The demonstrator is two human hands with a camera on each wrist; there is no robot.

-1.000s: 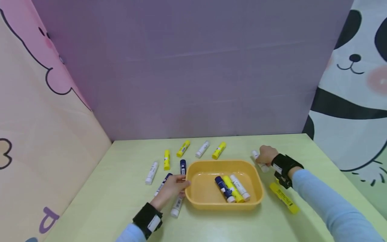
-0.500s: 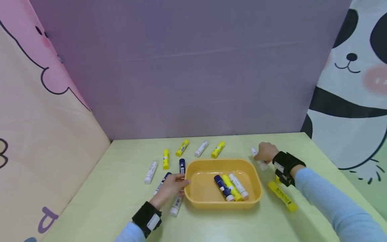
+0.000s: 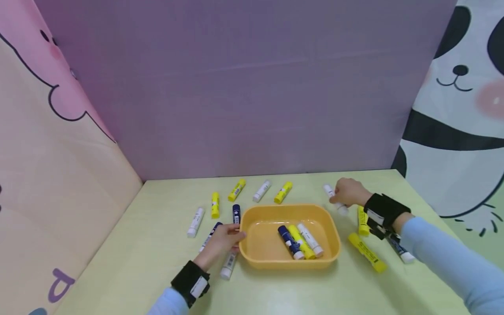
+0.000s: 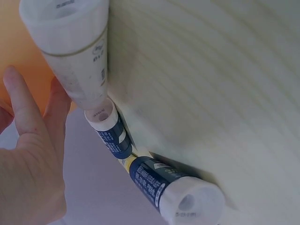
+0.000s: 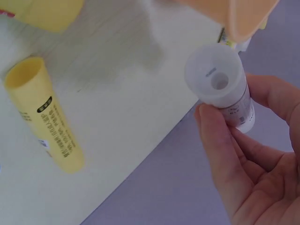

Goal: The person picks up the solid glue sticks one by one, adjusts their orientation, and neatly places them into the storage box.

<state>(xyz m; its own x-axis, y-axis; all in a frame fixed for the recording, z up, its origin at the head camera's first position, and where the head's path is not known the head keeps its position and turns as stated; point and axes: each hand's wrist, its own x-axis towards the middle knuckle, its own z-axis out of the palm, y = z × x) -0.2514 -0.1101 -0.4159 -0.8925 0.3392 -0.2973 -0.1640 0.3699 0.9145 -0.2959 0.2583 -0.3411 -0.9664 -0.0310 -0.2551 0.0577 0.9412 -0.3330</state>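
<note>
My left hand (image 3: 222,241) grips the left rim of an orange-yellow plastic tray (image 3: 289,264), thumb over the edge. In the tray lie three glue sticks side by side: a navy one (image 3: 289,240), a yellow one (image 3: 301,243) and a white one (image 3: 311,240). At the back right, my right hand (image 3: 350,191) pinches a white glue stick (image 5: 236,110) between thumb and fingers, its hollow end toward the right wrist camera. Near the left hand, a white glue stick (image 4: 77,70) and two navy ones (image 4: 154,180) lie on the table, partly hidden by that hand in the head view.
Behind the tray, several yellow glue sticks (image 3: 236,190) and white ones (image 3: 261,191) are spread out. Right of it lie a yellow stick (image 3: 367,253), another yellow one (image 3: 363,222) and a navy one (image 3: 400,249) under the right forearm. A purple backdrop (image 3: 252,87) borders the table's far edge.
My right hand has risen slightly with the white glue stick, and its wrist has swung right, uncovering a yellow and a navy stick. The left hand stays at the tray; the head view shifts slightly.
</note>
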